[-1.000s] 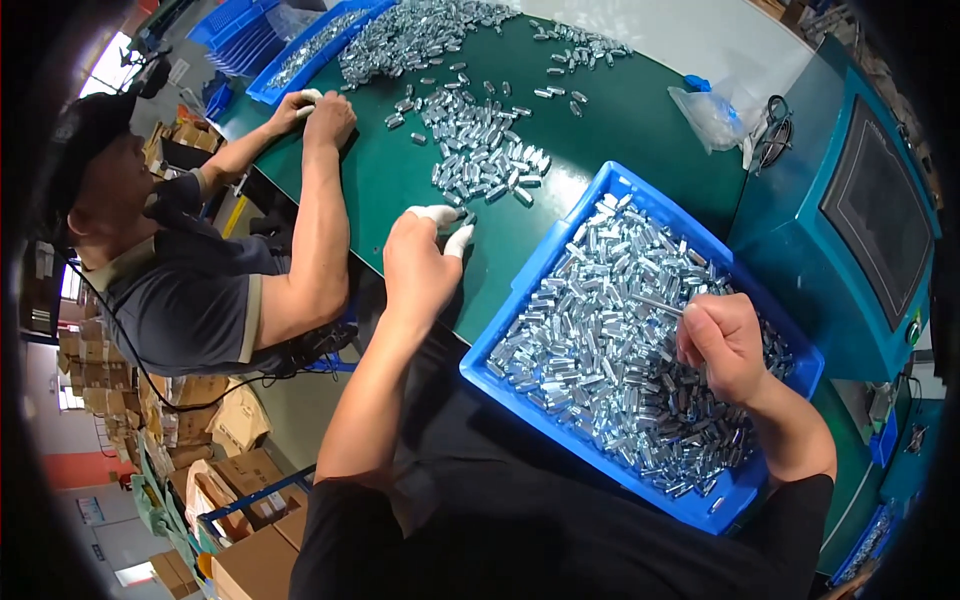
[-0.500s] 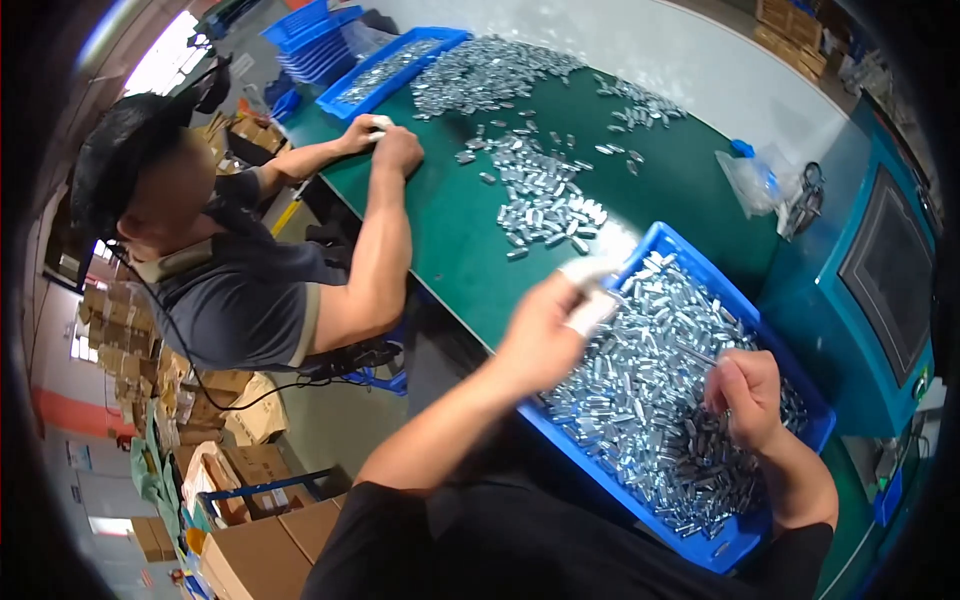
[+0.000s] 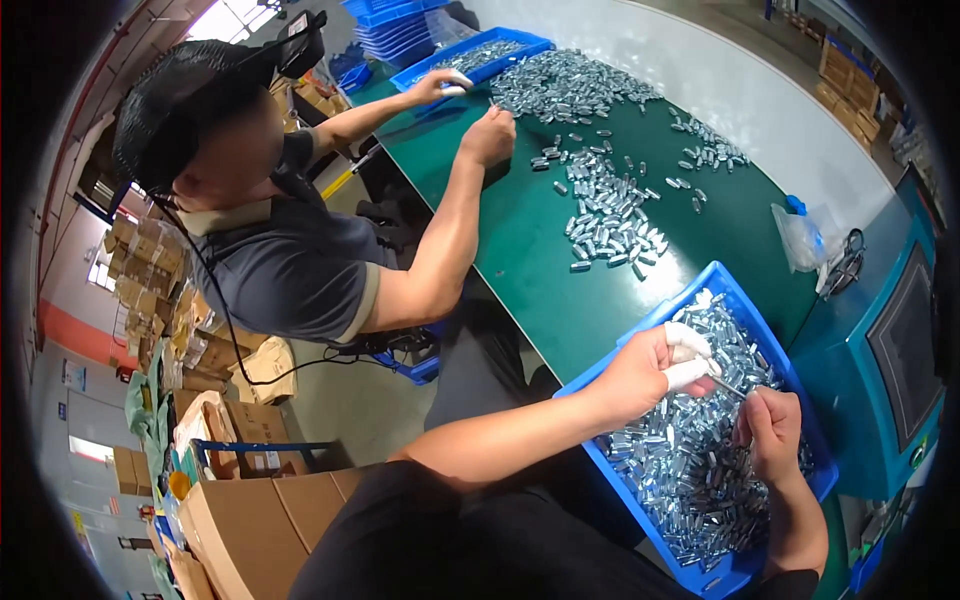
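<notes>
My left hand, with white covers on its thumb and fingertips, pinches a small shiny metal part. From my closed right hand a thin metal rod points toward that part; its tip lies at the left fingertips, and I cannot tell whether it is inside the part. Both hands are above a blue plastic bin holding many small silvery metal cylinders. More loose metal cylinders lie spread over the green tabletop.
At the left, a co-worker handles parts near a blue tray and a large heap. A teal machine with a dark panel stands right of the bin. Scissors and a plastic bag are by the wall.
My left hand has moved right and met the rod in my right hand. The co-worker's hands have come apart. The whole view has shifted.
</notes>
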Demonstrator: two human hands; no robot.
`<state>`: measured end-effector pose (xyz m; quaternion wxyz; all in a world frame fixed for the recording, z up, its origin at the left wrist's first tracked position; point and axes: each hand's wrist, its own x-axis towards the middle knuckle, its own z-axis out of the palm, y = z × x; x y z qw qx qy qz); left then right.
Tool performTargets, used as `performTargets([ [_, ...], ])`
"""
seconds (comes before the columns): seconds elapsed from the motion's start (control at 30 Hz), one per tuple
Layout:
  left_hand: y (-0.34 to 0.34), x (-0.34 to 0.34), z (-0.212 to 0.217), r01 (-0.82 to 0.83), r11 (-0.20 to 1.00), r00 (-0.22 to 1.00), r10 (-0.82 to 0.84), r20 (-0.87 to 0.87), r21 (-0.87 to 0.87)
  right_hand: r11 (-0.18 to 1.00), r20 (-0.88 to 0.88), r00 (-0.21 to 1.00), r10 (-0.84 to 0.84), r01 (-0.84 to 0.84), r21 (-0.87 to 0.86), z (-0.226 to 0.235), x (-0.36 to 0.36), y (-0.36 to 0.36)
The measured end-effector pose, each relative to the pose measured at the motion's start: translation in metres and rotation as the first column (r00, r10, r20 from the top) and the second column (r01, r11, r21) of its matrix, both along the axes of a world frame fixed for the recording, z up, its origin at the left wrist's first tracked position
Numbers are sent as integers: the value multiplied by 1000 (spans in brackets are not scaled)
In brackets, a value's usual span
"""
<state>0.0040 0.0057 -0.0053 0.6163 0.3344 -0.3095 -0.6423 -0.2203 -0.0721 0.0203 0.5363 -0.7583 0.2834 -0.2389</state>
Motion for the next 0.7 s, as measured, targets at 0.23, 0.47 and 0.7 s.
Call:
performTargets([
  [0.23,1,-4,-13,-8,998,995,14,101,-64,999,-33,999,17,-18,-37,-8,0,-4],
  [0.47,6,-14,-4,107,994,961,-94,260,-34,958,-130,990,55,-89,-272,-1,8,1],
  [0.7,18,-13,-2,76,942,814,129,566,-325,947,-31,987,155,-139,290,-8,4,12],
])
